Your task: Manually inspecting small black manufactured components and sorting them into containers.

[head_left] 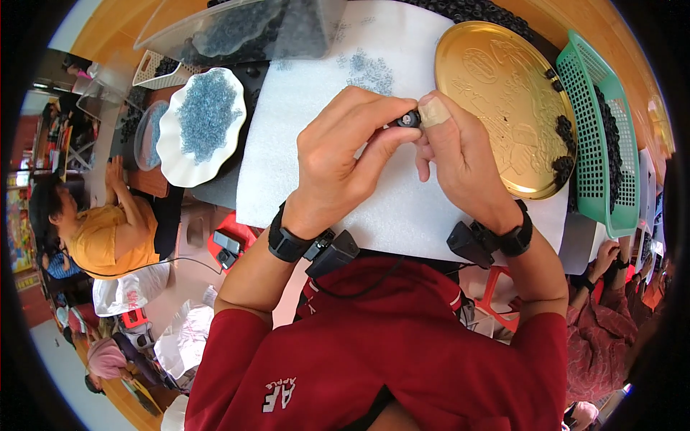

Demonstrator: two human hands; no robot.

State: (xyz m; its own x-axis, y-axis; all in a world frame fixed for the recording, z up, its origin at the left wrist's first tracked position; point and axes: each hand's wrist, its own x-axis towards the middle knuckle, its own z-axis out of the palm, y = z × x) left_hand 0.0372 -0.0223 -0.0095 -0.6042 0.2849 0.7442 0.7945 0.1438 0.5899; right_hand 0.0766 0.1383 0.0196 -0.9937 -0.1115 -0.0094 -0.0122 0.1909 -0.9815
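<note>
- Over the white foam sheet (402, 208), a small black part (410, 118) sits pinched between both hands.
- Left hand (341, 161) and right hand (460, 154) fingers are closed on it, seemingly mid-assembly.
- Beyond: gold tray (496, 86), green basket (586, 108), dish (169, 147) of blue-grey bits.

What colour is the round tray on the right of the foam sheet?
Gold, with an embossed pattern; the round tray shows best in the head view.

a red short-sleeved shirt (402, 345) with a small white mark near the hem. each wrist wears a black band, the left band (286, 243) and the right band (519, 237), each carrying a black boxy device; a thin black cable crosses the chest.
</note>
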